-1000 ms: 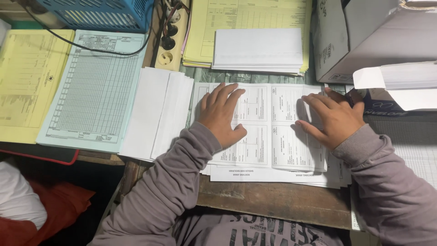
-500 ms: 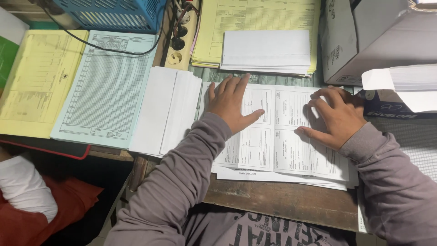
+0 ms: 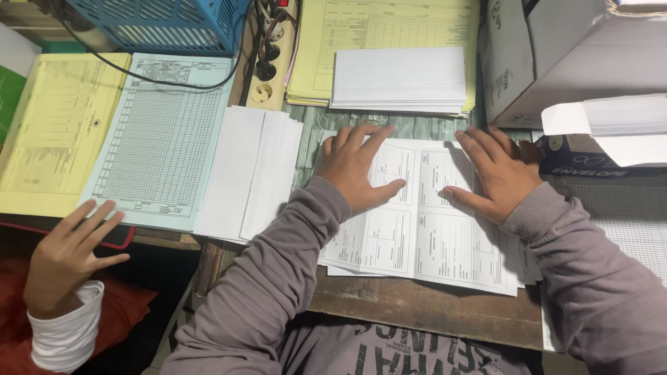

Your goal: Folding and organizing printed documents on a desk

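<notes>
Left hand (image 3: 358, 167) flat, fingers spread, pressing the top form (image 3: 424, 229). Right hand (image 3: 495, 173) likewise flat and spread on its right half, nothing pinched. Form lies on a paper stack at the desk edge (image 3: 417, 305). Envelopes (image 3: 250, 173) just left (another person's hand (image 3: 69, 253) far left).

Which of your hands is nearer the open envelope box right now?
Right. The right hand lies flat on the printed form, just beside the envelope box; the left hand rests further away, mid-desk.
</notes>
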